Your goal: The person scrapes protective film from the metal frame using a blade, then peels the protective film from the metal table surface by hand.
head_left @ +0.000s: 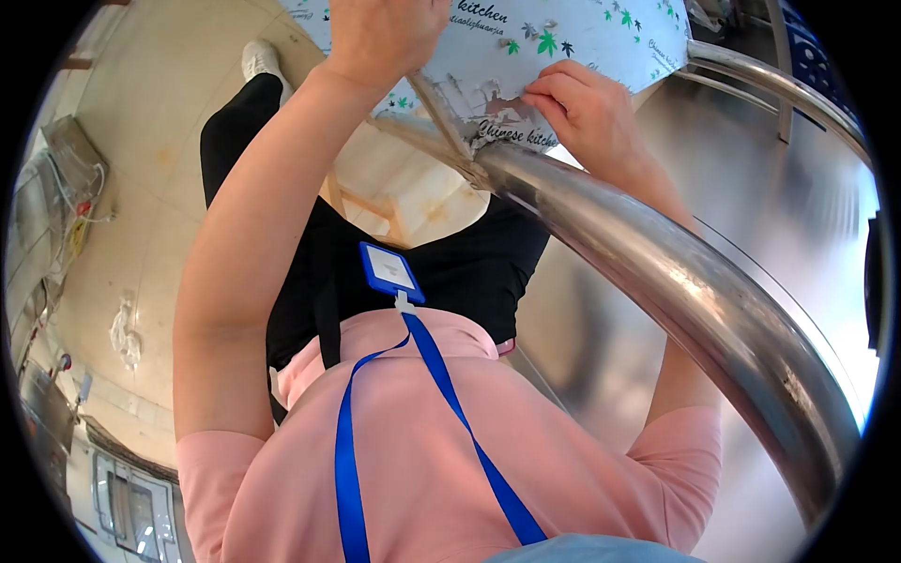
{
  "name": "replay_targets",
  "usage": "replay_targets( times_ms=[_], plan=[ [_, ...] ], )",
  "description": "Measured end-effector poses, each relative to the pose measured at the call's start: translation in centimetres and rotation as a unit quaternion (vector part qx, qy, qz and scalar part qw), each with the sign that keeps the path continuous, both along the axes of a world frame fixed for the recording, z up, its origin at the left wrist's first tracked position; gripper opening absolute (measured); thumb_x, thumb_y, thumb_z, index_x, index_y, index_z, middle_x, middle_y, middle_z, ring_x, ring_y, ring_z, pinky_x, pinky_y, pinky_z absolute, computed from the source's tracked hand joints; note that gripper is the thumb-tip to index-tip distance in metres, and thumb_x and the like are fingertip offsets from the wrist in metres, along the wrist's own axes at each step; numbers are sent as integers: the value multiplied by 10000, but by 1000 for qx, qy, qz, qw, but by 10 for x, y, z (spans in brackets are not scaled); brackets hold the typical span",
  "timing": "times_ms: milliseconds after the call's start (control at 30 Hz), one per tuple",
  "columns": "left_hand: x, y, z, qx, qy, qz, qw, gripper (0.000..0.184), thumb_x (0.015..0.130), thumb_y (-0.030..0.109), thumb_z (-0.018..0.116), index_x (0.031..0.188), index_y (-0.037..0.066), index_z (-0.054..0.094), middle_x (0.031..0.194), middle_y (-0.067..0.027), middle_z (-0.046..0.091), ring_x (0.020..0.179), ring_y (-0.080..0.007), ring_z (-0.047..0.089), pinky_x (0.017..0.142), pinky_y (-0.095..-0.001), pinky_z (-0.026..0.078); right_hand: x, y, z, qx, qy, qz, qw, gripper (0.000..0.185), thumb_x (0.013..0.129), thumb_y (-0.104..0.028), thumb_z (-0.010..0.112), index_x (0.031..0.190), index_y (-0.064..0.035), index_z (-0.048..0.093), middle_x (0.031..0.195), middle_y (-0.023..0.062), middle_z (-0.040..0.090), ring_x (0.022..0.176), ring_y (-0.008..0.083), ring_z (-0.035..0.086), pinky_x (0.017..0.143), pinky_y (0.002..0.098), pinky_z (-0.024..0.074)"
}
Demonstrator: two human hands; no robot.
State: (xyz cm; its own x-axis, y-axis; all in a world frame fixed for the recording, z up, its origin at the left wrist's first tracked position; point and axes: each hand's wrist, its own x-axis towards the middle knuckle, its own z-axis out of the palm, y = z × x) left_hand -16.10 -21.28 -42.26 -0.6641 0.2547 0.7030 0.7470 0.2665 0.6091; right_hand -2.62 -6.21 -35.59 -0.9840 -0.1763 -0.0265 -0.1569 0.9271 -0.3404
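A pale blue sheet of printed plastic film (pixel 582 38) covers a flat panel at the top of the view. It carries green leaves and the words "Chinese kitchen". Near the panel's front corner the film is torn and wrinkled, with a bare brownish patch (pixel 507 106). My right hand (pixel 587 108) is closed, thumb and fingers pinched at the edge of this torn film. My left hand (pixel 387 38) lies over the panel's left part, beside its edge. The top of the frame cuts off most of its fingers, so their grip is hidden.
A thick curved metal tube (pixel 657 244) runs from the panel's corner to the lower right. Another metal tube (pixel 779 89) curves at the upper right. A wooden frame (pixel 380 211) stands below the panel. A blue lanyard badge (pixel 390 270) hangs at my waist. Equipment (pixel 70 188) lines the left.
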Motion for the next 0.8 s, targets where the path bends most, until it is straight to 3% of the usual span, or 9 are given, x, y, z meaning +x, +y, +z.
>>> replay_targets(
  times_ms=[233,433,533,667,700,800],
  plan=[
    [1,-1,6,-6,6,12,1000,113,688,-5,570,800,-1,577,889,-138,557,817,-324,524,729,-370,436,0,-4,3,50,14,18,998,37,736,-77,613,756,-47,611,786,53,596,657,232,584,572,302,473],
    [6,-6,11,-16,-7,-3,1000,112,694,-3,576,807,2,577,885,-136,558,821,-316,525,726,-363,436,2,-1,1,-6,-14,-4,1000,55,719,-77,597,770,-58,607,767,54,570,696,253,573,593,318,468],
    [6,-7,4,51,-6,-26,998,115,706,-9,587,820,1,577,877,-138,556,822,-312,530,724,-346,440,-2,-7,12,-129,-91,89,983,66,732,-95,593,787,-59,604,807,53,565,730,254,566,618,320,460],
    [34,-27,2,91,-114,-5,989,137,715,-21,599,849,-1,576,865,-146,552,810,-313,537,707,-326,447,-19,-10,14,-82,-148,179,969,71,718,-87,588,784,-59,590,796,54,542,750,253,549,636,334,444],
    [48,-36,10,55,-198,-19,979,140,719,-35,586,852,6,574,871,-157,546,796,-315,540,690,-327,449,-23,-11,13,-66,-150,203,965,71,711,-82,587,779,-61,586,786,53,536,746,253,545,635,339,441],
    [74,-45,-17,104,-214,-23,971,142,743,42,618,886,44,616,913,-71,574,836,-182,547,743,-255,429,-40,-20,13,-22,-168,278,946,87,681,-62,601,766,-61,581,775,53,517,749,243,522,645,337,427]
  ],
)
